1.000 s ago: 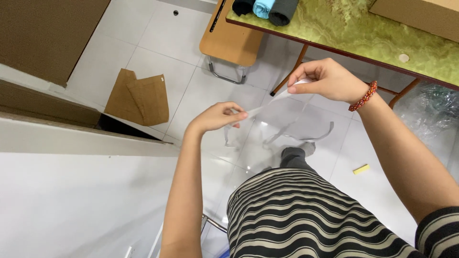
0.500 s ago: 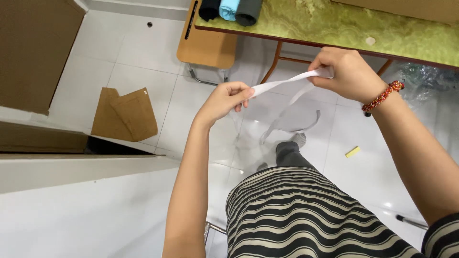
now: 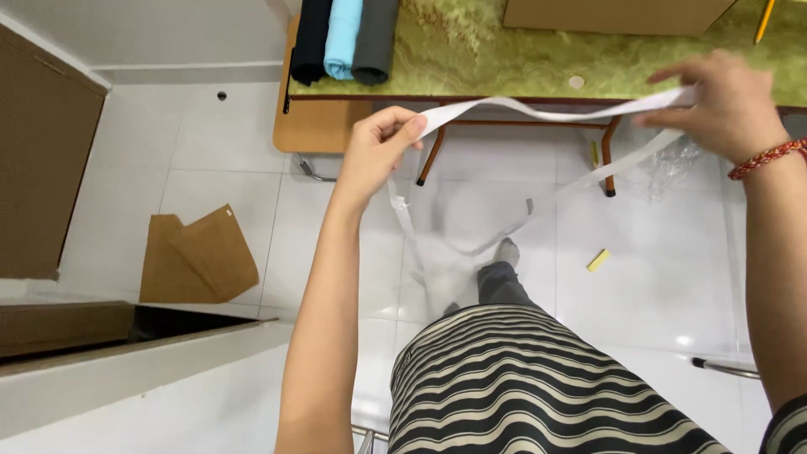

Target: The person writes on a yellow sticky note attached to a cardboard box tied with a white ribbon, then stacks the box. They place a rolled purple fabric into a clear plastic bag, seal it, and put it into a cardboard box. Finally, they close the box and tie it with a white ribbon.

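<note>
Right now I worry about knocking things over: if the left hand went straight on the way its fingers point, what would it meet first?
The left hand points up and right along the white strip. Beyond it, probably the green table's edge; depth is unclear, so it might pass beneath.

Both arms are bare from the elbow down to the left hand [image 3: 374, 155] and the right hand [image 3: 730, 105]. A braided red and orange bracelet [image 3: 767, 158] circles the right wrist. The person wears a garment [image 3: 521, 387] with wavy black and cream stripes, dark grey trousers [image 3: 498, 284] and a grey shoe [image 3: 505, 250].
</note>
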